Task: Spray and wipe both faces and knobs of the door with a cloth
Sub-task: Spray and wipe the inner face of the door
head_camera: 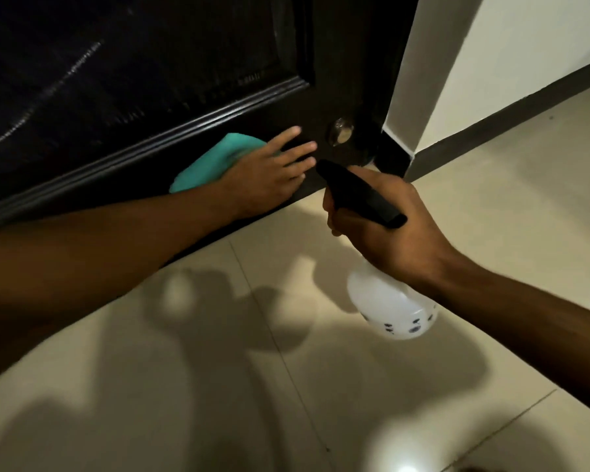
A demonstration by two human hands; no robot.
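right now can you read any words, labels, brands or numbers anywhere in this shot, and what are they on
None can be read.
Spray bottle: small dark marks near its base, too blurred to tell whether they are letters or a pattern.
Door, knob and teal cloth: no text visible.

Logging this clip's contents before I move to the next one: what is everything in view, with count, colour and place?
door: one, black, panelled, across the top left
knob: one, silver, on the door near its right edge
cloth: one, teal, flat against the door left of the knob
bottle: one, clear white with a black spray head, centre right, nozzle pointing at the door below the knob
wall: one, white with a dark skirting, top right
floor: one, pale tiles, lower half
left hand: one, presses the cloth to the door, fingers straight
right hand: one, grips the bottle's spray head
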